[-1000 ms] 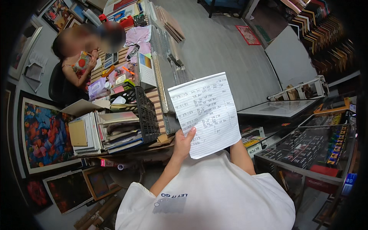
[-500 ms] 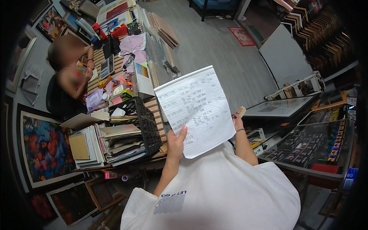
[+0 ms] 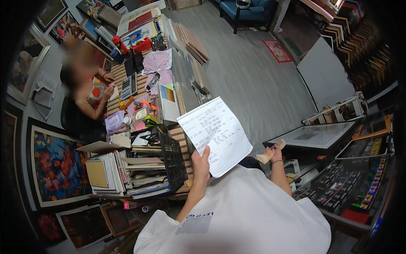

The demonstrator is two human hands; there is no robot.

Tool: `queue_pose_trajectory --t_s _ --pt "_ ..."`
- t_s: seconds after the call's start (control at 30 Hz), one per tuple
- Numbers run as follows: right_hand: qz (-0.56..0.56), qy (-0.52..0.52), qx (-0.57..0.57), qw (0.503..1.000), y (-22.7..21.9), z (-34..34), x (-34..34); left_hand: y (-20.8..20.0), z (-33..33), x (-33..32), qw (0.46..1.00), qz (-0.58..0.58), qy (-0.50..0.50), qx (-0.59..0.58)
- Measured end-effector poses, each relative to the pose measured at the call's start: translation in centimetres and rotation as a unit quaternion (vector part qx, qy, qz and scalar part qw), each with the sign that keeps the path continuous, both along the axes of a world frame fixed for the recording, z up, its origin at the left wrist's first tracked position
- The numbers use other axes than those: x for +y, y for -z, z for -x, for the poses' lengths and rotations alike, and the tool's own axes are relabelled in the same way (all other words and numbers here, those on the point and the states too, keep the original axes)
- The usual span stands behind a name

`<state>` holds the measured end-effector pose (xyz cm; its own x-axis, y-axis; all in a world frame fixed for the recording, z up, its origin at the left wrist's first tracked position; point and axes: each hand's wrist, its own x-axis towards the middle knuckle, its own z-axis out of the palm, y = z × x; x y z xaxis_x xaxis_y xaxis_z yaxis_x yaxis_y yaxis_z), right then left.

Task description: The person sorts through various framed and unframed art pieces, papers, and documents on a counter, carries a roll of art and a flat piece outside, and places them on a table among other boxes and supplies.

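Centrally, one lined sheet of paper [image 3: 218, 137], white, handwritten, tilted, held up in front of the wearer's white shirt [image 3: 245, 211]. Its top-left corner lies, in view, just beside the desk calendar [image 3: 168, 101] and over the right edge of the desk [image 3: 179, 134]; whether they touch cannot be told. Its right edge is free, with a gap between it and the right hand [image 3: 275, 151].

Room: grey floor [image 3: 249, 67], running beyond the paper between the desk and a framed panel [image 3: 327, 131]. Left limit: black basket [image 3: 174, 163], upright on the desk near the left forearm, beside stacked papers and notebooks [image 3: 127, 171]. Right limit: glass case [image 3: 382, 186], its near corner close to the right forearm.

Left hand [image 3: 200, 164]: forearm rising from below, thumb flat on the paper's face at the lower left edge, remaining fingers behind it. Grip: pinching the paper.

Right hand: arm extended forward and right, dark band [image 3: 277, 161] at the wrist. Grip: fingers curled around a tan piece [image 3: 265, 157], whose ends show on both sides of the hand; its kind is unclear.

Across the desk: one seated person [image 3: 95, 112], both forearms near the desk, close to a calculator [image 3: 128, 86].
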<state>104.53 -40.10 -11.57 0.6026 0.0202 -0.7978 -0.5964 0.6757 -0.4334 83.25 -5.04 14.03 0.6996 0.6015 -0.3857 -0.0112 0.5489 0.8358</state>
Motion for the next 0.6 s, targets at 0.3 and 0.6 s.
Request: queue_pose_trajectory --t_s 0.3,0.6 --pt "0.015 0.047 0.068 0.996 2.8 -2.5 -3.3 -0.4 -6.5 1.8 0.996 -0.046 -0.049 0.062" --pt "-0.001 0.073 0.055 0.996 4.8 -4.6 -4.5 0.7 -14.2 1.4 0.985 -0.068 -0.001 0.157"
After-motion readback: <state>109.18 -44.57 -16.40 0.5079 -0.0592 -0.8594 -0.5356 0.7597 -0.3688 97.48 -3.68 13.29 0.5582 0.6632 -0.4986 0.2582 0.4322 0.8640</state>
